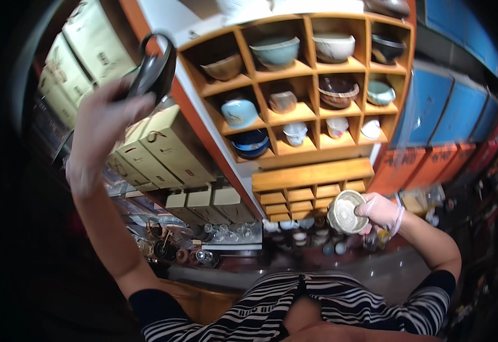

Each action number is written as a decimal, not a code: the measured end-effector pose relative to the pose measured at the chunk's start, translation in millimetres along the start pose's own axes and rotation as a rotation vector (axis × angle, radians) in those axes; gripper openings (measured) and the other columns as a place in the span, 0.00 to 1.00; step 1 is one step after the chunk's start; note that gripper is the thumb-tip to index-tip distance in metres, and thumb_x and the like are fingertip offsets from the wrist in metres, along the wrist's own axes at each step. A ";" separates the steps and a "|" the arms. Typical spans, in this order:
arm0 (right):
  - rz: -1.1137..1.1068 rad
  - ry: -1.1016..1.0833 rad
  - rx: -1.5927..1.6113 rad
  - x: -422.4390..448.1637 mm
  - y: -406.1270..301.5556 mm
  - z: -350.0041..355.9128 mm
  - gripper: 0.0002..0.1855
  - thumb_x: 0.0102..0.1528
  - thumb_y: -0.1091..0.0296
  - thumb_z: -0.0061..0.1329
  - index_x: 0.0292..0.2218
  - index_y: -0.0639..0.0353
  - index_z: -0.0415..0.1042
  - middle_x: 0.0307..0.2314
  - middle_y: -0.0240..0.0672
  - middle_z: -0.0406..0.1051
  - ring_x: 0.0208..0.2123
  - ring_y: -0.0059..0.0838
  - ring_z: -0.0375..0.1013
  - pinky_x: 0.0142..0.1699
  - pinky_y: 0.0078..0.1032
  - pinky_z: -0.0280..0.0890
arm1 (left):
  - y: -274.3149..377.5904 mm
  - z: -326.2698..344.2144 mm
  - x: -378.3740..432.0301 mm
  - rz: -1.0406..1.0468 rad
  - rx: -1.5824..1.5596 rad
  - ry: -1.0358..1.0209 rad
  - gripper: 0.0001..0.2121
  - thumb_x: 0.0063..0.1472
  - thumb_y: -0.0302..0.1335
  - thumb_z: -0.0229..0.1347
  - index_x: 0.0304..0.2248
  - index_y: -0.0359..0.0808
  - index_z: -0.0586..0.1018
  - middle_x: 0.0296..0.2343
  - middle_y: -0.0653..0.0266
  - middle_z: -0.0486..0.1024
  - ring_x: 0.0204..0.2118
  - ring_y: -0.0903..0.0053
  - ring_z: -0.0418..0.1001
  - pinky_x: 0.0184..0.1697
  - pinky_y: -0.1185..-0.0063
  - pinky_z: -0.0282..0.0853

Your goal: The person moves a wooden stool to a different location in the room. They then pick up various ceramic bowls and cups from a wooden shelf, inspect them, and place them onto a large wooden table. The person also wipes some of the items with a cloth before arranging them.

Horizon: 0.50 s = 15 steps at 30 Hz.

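Note:
My left hand, thinly gloved and blurred, is raised high at the left. It grips a glossy black object with a ring-shaped loop at its top; its exact kind is unclear. Lower right, my gloved right hand pinches the rim of a pale ceramic cup with a crackle-like surface. The cup is tipped so that its inside faces me, and it is held before the lower part of a wooden cubby shelf. Bowls and cups fill the upper cubbies, among them a light-blue bowl and a white bowl.
Pale green boxes stand on shelves at the left. Blue boxes and orange boxes line the right. Several clear glass vessels and small cups stand low down, beyond my striped top.

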State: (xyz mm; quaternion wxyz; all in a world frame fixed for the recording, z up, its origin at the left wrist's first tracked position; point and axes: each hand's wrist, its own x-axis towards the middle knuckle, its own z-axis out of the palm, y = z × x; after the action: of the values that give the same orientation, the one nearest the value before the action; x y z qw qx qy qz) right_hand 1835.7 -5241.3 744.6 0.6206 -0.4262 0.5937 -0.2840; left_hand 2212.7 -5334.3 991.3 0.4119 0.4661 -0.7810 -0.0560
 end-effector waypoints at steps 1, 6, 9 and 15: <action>0.022 0.013 0.027 9.3 24.1 -7.4 0.15 0.49 0.75 0.37 0.38 0.68 0.70 0.20 0.41 0.73 0.15 0.24 0.71 0.20 0.18 0.69 | -9.2 8.9 -14.9 0.040 0.007 -0.123 0.11 0.48 0.28 0.59 0.29 0.30 0.76 0.22 0.72 0.70 0.23 0.89 0.65 0.26 0.88 0.59; 0.036 0.187 -0.070 21.6 117.8 -38.0 0.12 0.53 0.72 0.36 0.34 0.70 0.68 0.18 0.42 0.72 0.16 0.26 0.73 0.18 0.20 0.68 | -51.9 138.7 -118.2 0.207 -0.113 -0.533 0.16 0.38 0.26 0.67 0.28 0.31 0.76 0.25 0.59 0.74 0.23 0.73 0.71 0.27 0.81 0.68; 0.187 0.356 -0.140 18.6 165.0 -41.7 0.13 0.51 0.69 0.39 0.35 0.68 0.69 0.19 0.41 0.72 0.16 0.27 0.73 0.18 0.22 0.67 | -76.5 221.8 -176.5 0.286 -0.203 -0.688 0.14 0.42 0.26 0.65 0.31 0.33 0.77 0.27 0.54 0.74 0.27 0.64 0.74 0.30 0.76 0.70; 0.420 0.663 -0.161 31.8 310.0 -55.7 0.14 0.50 0.67 0.42 0.35 0.68 0.69 0.18 0.44 0.72 0.16 0.32 0.73 0.21 0.27 0.68 | -118.1 368.7 -272.5 0.162 -0.266 -0.951 0.15 0.45 0.32 0.62 0.33 0.36 0.76 0.28 0.60 0.74 0.28 0.65 0.74 0.30 0.75 0.69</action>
State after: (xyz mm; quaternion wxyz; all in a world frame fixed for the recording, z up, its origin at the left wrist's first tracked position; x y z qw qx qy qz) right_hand 1737.8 -5131.9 464.1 0.4043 -0.2282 0.8564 -0.2258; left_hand 2098.4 -5298.8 533.2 0.0693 0.2702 -0.9022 -0.3289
